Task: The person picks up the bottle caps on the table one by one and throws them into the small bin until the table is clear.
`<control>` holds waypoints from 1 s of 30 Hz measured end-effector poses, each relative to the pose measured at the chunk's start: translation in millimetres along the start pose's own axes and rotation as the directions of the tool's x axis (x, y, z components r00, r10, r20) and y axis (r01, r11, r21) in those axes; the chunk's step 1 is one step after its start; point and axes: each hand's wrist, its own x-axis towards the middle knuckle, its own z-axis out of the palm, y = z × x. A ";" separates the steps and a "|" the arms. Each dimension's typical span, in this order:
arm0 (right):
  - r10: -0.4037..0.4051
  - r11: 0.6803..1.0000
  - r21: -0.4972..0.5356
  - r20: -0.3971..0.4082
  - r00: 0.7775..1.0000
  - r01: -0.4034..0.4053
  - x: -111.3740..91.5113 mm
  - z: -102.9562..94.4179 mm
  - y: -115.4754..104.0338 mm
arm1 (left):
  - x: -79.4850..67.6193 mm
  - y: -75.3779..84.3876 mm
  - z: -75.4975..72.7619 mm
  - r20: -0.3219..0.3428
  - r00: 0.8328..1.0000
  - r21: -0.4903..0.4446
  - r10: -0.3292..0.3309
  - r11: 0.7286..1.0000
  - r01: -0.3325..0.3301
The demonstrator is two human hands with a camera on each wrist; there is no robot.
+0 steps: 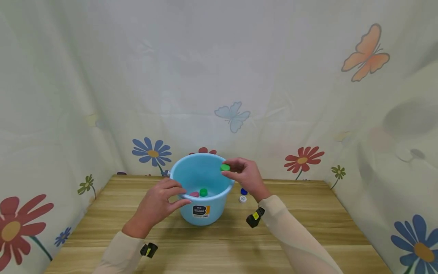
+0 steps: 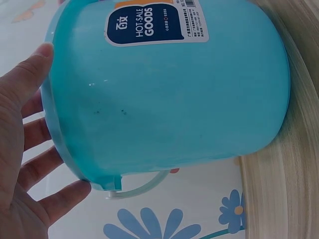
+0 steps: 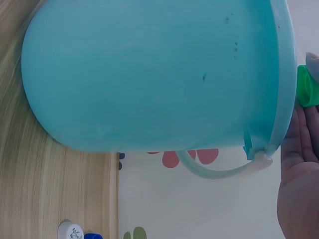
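Observation:
A light blue bucket [image 1: 202, 208] with a printed label stands upright on the table. My left hand [image 1: 158, 202] holds its near-left rim; the thumb [image 2: 31, 69] lies along the rim and the other fingers are spread, some partly hidden behind it. Over the right side of the rim, my right hand [image 1: 245, 174] pinches a green bottle cap [image 1: 224, 167] between thumb and fingers. The ribbed side of this cap [image 3: 308, 85] shows in the right wrist view. Inside the bucket, another green cap [image 1: 203, 192] lies on the bottom beside a pink piece [image 1: 194, 194], partly covered by the rim.
On the wooden table [image 1: 294, 224], right of the bucket, lie a white cap [image 1: 242, 199] with a printed mark and a blue cap [image 1: 244, 191]. The bucket's pale handle [image 3: 214, 172] hangs at the far side. A curtain [image 1: 171, 76] with flowers and butterflies encloses the table.

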 end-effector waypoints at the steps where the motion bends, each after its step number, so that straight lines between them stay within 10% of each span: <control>1: 0.001 1.000 0.000 -0.001 1.000 -0.001 0.1 0.8 -0.7 | -0.1 0.0 0.1 -0.001 1.000 0.000 0.002 1.000 -0.002; 30: 0.012 1.000 -0.006 -0.002 1.000 -0.012 1.8 11.8 -5.3 | -1.7 -0.8 1.2 0.000 1.000 0.008 -0.003 1.000 0.003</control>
